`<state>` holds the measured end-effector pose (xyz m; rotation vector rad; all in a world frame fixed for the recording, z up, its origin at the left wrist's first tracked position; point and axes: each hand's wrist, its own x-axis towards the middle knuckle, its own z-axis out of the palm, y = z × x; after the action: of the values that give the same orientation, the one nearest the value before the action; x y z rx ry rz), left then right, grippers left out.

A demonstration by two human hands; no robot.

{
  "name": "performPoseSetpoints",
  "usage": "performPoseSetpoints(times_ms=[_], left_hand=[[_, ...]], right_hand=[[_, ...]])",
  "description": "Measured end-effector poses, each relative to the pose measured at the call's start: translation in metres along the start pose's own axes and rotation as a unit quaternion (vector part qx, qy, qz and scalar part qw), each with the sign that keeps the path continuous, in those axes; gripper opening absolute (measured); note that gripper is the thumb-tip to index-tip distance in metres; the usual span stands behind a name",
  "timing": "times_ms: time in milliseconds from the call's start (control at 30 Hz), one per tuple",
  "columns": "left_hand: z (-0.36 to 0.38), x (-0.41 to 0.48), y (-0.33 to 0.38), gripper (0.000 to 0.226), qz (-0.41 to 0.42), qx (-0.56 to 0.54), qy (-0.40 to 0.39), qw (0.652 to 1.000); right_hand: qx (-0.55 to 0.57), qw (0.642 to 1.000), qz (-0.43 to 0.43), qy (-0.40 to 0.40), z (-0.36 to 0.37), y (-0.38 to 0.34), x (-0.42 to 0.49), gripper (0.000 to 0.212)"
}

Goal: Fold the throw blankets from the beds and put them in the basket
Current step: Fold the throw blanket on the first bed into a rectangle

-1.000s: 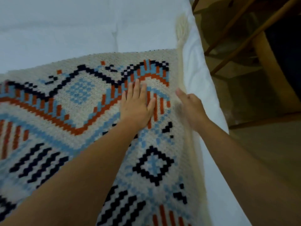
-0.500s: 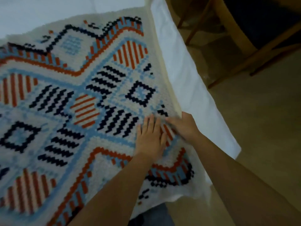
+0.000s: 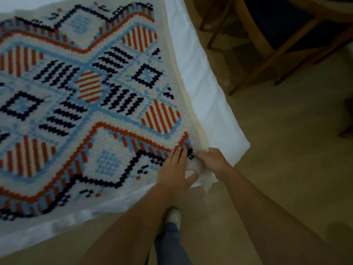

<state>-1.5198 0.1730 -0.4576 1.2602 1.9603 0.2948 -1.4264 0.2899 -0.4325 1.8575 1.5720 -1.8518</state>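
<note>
From where I sit, the job looks to be at an early stage. The throw blanket (image 3: pixel 91 104), cream with orange, pale blue and dark patterning, lies spread across the bed (image 3: pixel 210 104), and I see no top fold in the part that shows, though I cannot tell whether it is already doubled underneath. Both hands are at its near right corner, by the corner of the mattress. My left hand (image 3: pixel 174 169) lies flat on the weave with the fingers straight and together and the thumb spread out to the side, pressing the cloth down. My right hand (image 3: pixel 213 159) is just beside it, fingers curled round the cream edge of the corner, which bunches up between the two hands. I judge this to be the taking up of a corner for a fold. No basket is in view, and I see only this one blanket, so the folding, the carrying and any other blankets are all left to do. A wooden chair (image 3: pixel 267 44) stands on the floor (image 3: pixel 286 150) beyond the bed.
</note>
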Motion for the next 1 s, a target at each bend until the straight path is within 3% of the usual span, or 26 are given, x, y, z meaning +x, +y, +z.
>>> performPoseSetpoints(times_ms=[100,267,367,433,567,700,833,1000], left_hand=[[0.000,-0.015,0.018,0.071,-0.005,-0.139,0.021,0.990],[-0.026,-0.037,0.023,0.048,-0.064,-0.262,0.117,0.956],[-0.046,-0.057,0.015,0.067,-0.060,-0.374,0.140,0.915],[-0.057,-0.069,0.002,0.076,-0.074,-0.389,0.159,0.904],[-0.084,-0.095,-0.037,0.014,-0.134,-0.319,0.296,0.890],[-0.117,-0.127,-0.084,0.015,-0.213,-0.240,0.328,0.889],[-0.140,-0.173,-0.131,0.014,-0.203,-0.120,0.302,0.924],[-0.161,-0.234,-0.206,0.014,-0.229,-0.183,0.283,0.913]], right_hand=[[0.004,0.999,-0.010,-0.038,0.008,-0.011,-0.019,0.033],[-0.038,0.995,-0.069,-0.059,0.036,-0.040,-0.047,0.031],[-0.071,0.990,-0.082,-0.085,0.066,-0.058,-0.062,0.036],[-0.096,0.984,-0.057,-0.137,0.089,-0.071,-0.072,0.044],[-0.138,0.962,-0.070,-0.225,0.137,-0.092,-0.094,0.031],[-0.115,0.978,-0.081,-0.152,0.199,-0.111,-0.101,0.027],[-0.099,0.991,-0.082,-0.039,0.262,-0.138,-0.098,0.049],[-0.187,0.969,-0.158,0.021,0.354,-0.170,-0.104,0.053]])
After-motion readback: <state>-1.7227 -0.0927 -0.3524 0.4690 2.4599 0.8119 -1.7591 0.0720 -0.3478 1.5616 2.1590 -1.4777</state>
